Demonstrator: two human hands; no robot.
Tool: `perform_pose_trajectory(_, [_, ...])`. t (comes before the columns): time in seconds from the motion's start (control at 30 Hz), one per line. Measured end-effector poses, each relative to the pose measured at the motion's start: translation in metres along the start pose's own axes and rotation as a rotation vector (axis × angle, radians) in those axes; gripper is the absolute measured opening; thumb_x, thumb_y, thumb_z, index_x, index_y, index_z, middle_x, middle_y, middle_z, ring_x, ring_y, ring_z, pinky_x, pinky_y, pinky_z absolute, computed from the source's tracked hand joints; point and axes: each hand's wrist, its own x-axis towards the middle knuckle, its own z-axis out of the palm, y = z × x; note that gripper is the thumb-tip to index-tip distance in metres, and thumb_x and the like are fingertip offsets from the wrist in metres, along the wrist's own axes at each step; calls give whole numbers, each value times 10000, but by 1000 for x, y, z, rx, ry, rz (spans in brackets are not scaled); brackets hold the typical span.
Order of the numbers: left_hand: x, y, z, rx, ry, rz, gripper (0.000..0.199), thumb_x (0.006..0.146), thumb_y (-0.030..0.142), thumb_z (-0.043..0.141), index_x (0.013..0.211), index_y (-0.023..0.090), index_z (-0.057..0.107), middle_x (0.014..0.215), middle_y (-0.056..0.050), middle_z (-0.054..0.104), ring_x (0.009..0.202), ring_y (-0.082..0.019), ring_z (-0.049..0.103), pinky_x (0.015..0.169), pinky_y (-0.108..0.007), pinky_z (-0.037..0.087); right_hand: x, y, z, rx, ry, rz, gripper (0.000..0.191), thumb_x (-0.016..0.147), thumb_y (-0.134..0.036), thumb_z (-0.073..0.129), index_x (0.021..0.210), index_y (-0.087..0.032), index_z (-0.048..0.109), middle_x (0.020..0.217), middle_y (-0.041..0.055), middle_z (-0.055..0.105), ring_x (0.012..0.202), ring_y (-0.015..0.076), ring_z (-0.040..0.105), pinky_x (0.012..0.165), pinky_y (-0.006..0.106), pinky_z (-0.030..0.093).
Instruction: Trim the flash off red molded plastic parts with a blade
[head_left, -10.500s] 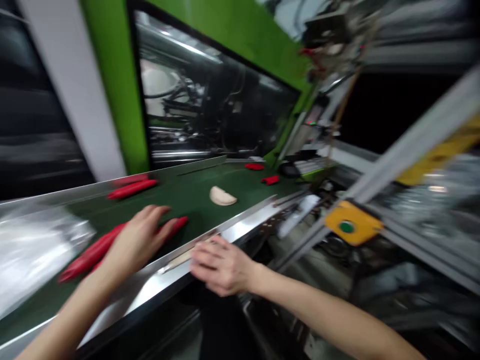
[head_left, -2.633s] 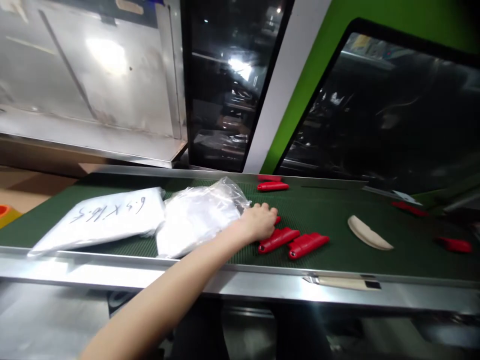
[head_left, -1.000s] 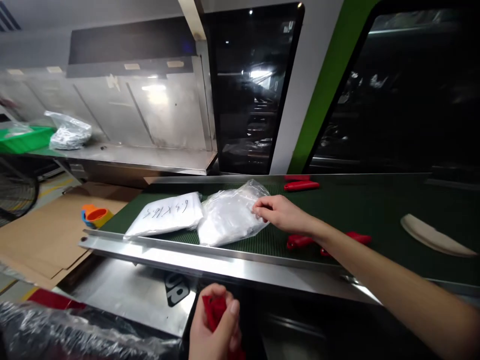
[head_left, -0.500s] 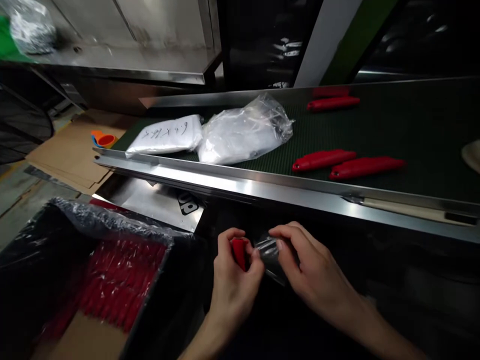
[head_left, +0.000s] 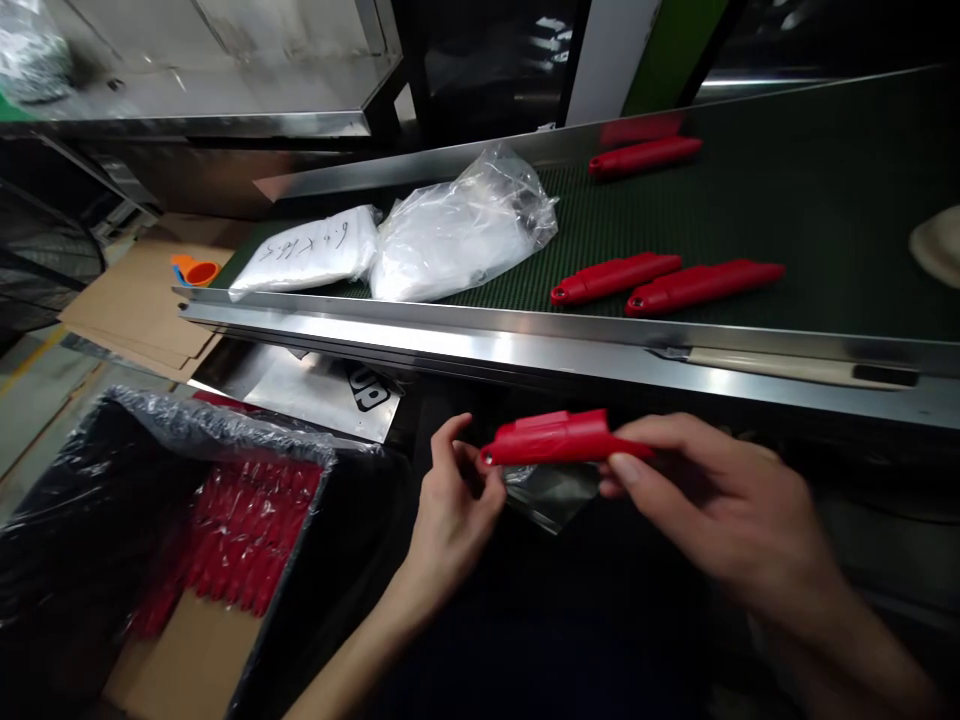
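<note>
My right hand (head_left: 720, 500) pinches a red moulded plastic part (head_left: 555, 437) by its narrow right end. The part lies level, its holed tip pointing left at my other hand. My left hand (head_left: 454, 495) has its fingers curled at a small clear plastic bag (head_left: 551, 498), which hangs below and behind the red part. Whether the tip is inside the bag's mouth I cannot tell. Beyond my hands, similar red parts (head_left: 705, 288) lie on a dark green ribbed conveyor belt (head_left: 817, 200), beside a clear bag of white material (head_left: 450, 240) and a white packet with handwriting (head_left: 307, 250).
A knife with a pale handle (head_left: 780, 365) rests on the conveyor's metal edge (head_left: 480, 345). At lower left stands a plastic-lined black bin (head_left: 67, 520) with rows of bagged red parts (head_left: 251, 530). Cardboard sheets (head_left: 142, 310) and an orange tape roll (head_left: 201, 272) are at left.
The red part was in my left hand and is now in my right, turned lengthwise between both hands. My right hand has moved right, while the clear bag stays at my left fingers.
</note>
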Motion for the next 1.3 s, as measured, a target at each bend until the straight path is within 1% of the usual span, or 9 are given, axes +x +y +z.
perform_pose_trajectory(0.1, [10,3,-1,-138,6,-86,331,857,272,625,1134,209,455,766,28,556,693,-139,533,627,-232,442,-21,8,-16,-203,79,-187,149,919,-213,615,1060,-251,641,928,0,700,746,148,678,698,260,552])
perform_pose_trajectory(0.27, [10,14,8,-268,37,-159,209,832,321,671,903,171,545,779,3,555,658,-124,520,554,-203,442,-38,11,-15,-365,25,-476,278,887,-83,622,1151,-171,617,994,69,688,881,181,665,860,310,545])
perform_pose_trajectory(0.53, [9,20,11,-374,-7,-185,243,860,380,640,891,140,618,762,-35,600,626,-134,555,572,-220,479,-35,13,1,-430,-119,-601,314,878,10,513,1154,-92,621,1039,140,678,974,252,649,792,381,561])
perform_pose_trajectory(0.73, [5,5,4,-269,5,-69,152,899,317,635,876,170,663,778,-21,606,706,-145,539,669,-234,441,-30,17,9,-527,-274,-705,292,926,-25,409,1068,-43,664,1039,187,684,959,295,658,794,442,573])
perform_pose_trajectory(0.87, [-4,-6,9,-233,84,23,116,951,297,584,915,200,637,859,-19,607,784,-162,562,719,-255,431,-32,19,23,-490,-155,-641,259,883,25,486,1088,-38,632,970,161,691,888,265,672,725,406,585])
perform_pose_trajectory(1.0, [-19,-12,22,-269,105,66,87,974,256,548,958,213,622,942,-25,603,848,-165,573,759,-270,448,-45,13,50,-329,157,-376,319,859,18,609,1156,-98,607,947,97,692,855,192,682,773,318,590])
perform_pose_trajectory(1.07, [-26,-13,26,-280,84,79,99,983,224,521,952,208,614,932,-26,601,845,-162,575,764,-275,456,-51,11,61,-288,238,-284,340,868,26,599,1177,-117,607,981,90,691,865,172,688,797,275,587])
perform_pose_trajectory(1.17, [-31,-13,23,-282,87,132,108,989,208,484,954,200,586,934,-30,587,851,-160,569,782,-287,462,-54,15,62,-287,137,-365,374,848,49,600,1189,-103,611,1030,116,678,941,195,681,831,288,585])
perform_pose_trajectory(1.3, [-29,-6,4,-204,144,181,136,998,179,415,942,186,539,893,-36,553,802,-149,538,735,-285,442,-44,33,37,-438,-227,-594,409,913,-47,433,1266,-152,610,1242,144,622,1169,280,593,856,381,586])
